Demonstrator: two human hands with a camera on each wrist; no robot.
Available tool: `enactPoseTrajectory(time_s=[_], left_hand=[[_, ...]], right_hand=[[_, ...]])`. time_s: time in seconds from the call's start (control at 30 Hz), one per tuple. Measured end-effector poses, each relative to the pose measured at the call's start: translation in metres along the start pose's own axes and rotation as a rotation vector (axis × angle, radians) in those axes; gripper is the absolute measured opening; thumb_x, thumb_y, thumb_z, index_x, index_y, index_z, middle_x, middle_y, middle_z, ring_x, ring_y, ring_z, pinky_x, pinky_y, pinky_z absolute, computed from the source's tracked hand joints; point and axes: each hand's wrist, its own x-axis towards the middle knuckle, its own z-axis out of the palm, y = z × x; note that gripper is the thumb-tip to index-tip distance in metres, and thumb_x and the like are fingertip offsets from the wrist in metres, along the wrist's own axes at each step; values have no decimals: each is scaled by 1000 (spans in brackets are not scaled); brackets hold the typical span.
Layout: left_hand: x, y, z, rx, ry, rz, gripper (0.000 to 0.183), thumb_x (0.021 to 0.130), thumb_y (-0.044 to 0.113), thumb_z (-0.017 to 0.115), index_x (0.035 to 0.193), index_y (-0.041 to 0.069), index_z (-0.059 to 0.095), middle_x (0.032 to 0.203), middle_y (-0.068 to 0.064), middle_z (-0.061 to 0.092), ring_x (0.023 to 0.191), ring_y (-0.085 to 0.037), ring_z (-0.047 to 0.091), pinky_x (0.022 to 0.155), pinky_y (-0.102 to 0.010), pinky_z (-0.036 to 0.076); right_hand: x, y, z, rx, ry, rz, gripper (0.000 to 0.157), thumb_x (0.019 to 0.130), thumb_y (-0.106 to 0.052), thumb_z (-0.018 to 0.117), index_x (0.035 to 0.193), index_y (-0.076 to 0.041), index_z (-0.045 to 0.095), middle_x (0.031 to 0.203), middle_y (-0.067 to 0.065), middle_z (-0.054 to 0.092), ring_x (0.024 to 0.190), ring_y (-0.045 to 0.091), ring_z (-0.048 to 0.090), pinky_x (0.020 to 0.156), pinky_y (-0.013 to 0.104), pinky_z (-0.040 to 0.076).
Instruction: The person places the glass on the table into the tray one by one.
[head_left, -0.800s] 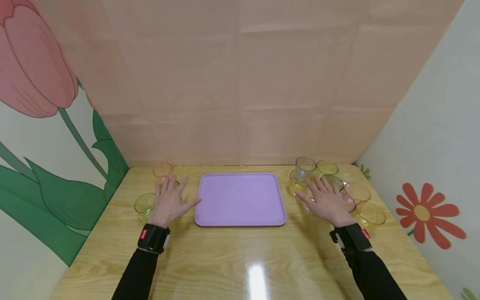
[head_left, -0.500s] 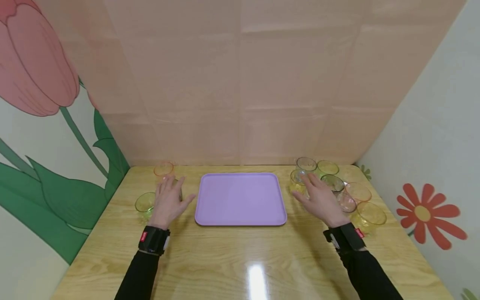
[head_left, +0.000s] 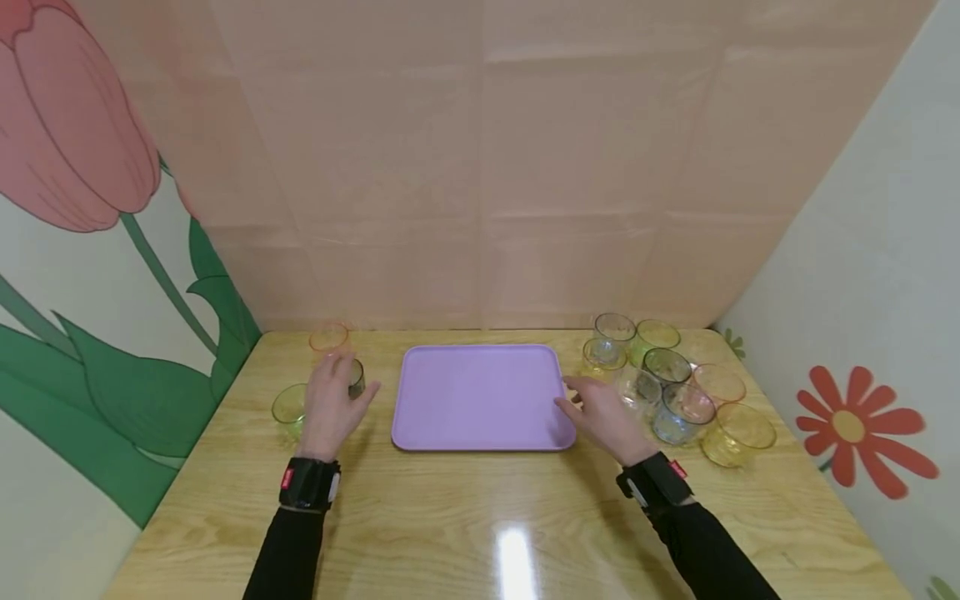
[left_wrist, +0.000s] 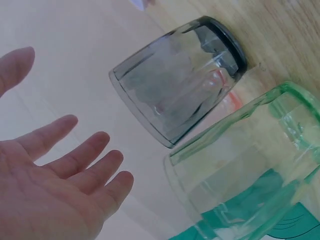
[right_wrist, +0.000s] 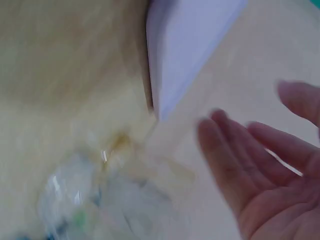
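My left hand [head_left: 330,406] hovers over the left side of the table, fingers spread loosely and holding nothing. Close by it stand a grey glass [left_wrist: 180,82] and a green glass [left_wrist: 245,165], both upright on the table. An orange-rimmed glass [head_left: 328,337] is farther back, partly hidden by the hand. My right hand [head_left: 603,417] is above the right edge of a purple tray [head_left: 480,400], with relaxed, slightly bent fingers and nothing in them. In the right wrist view the fingers [right_wrist: 225,160] are apart from the tray's corner, and the picture is blurred.
Several coloured glasses crowd the right side, among them a pink-rimmed one [head_left: 684,414], a yellow one [head_left: 738,435] and a dark-rimmed one [head_left: 667,367]. A draped backdrop [head_left: 480,167] rises behind the wooden table [head_left: 420,517]. A flower-painted wall [head_left: 847,292] stands at the right.
My right hand has moved left from over the right-hand glasses to the tray's right edge, its fingers drawing closer together. My left hand has stayed nearly in place, its thumb drawn inward.
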Motion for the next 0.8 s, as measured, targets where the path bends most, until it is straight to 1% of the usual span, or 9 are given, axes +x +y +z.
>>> enactPoseTrajectory(time_s=[0.1, 0.17, 0.3, 0.43, 0.53, 0.6, 0.7, 0.8], left_hand=[[-3, -1, 0, -21, 20, -19, 61, 84, 26, 76, 131, -6, 54, 132, -28, 52, 124, -44, 47, 107, -57, 35], [-4, -2, 0, -36, 22, -40, 61, 84, 25, 77, 132, -5, 53, 132, -28, 52, 125, -44, 47, 107, -57, 35], [-5, -5, 0, -62, 28, -61, 60, 83, 23, 77, 133, -2, 53, 133, -27, 51, 124, -43, 47, 105, -57, 38], [-5, -10, -1, -85, 62, -52, 57, 81, 19, 79, 130, -1, 55, 128, -26, 53, 120, -43, 50, 102, -57, 41], [-6, -16, -3, -93, 76, -63, 59, 80, 17, 80, 130, -2, 55, 125, -26, 54, 118, -43, 50, 100, -57, 41], [-6, -20, -5, -87, 71, -83, 61, 81, 16, 79, 132, -4, 53, 126, -26, 52, 119, -43, 49, 101, -57, 41], [-6, -26, -8, -71, 75, -96, 61, 80, 15, 79, 131, -6, 52, 125, -26, 51, 117, -43, 49, 100, -56, 41], [-9, -32, -11, -48, 84, -120, 63, 79, 15, 80, 130, -8, 51, 125, -28, 50, 117, -45, 47, 101, -58, 37]], right_hand=[[-4, -1, 13, -8, -106, 69, 45, 88, -18, 71, 120, 11, 60, 95, 23, 66, 72, 25, 63, 61, 34, 54], [-8, -2, 19, -28, -142, 108, 48, 87, -19, 72, 119, 13, 59, 88, 19, 61, 70, 22, 58, 59, 33, 50], [-13, -4, 22, -67, -180, 176, 50, 86, -21, 72, 118, 14, 56, 88, 18, 57, 74, 25, 55, 63, 39, 50], [-14, -1, 23, -87, -217, 230, 47, 87, -21, 70, 115, 14, 56, 92, 22, 59, 81, 31, 60, 70, 46, 52], [-14, 3, 27, -79, -225, 234, 40, 87, -19, 69, 108, 12, 57, 88, 22, 62, 82, 34, 63, 72, 48, 53], [-14, 5, 30, -67, -217, 222, 31, 86, -17, 68, 99, 9, 57, 81, 18, 61, 80, 34, 63, 70, 47, 52], [-15, 7, 32, -58, -205, 187, 18, 86, -10, 67, 89, 4, 55, 73, 12, 57, 72, 30, 60, 65, 45, 50], [-15, 8, 33, -47, -195, 157, 13, 86, -5, 64, 83, 1, 53, 70, 9, 54, 68, 28, 56, 62, 43, 47]])
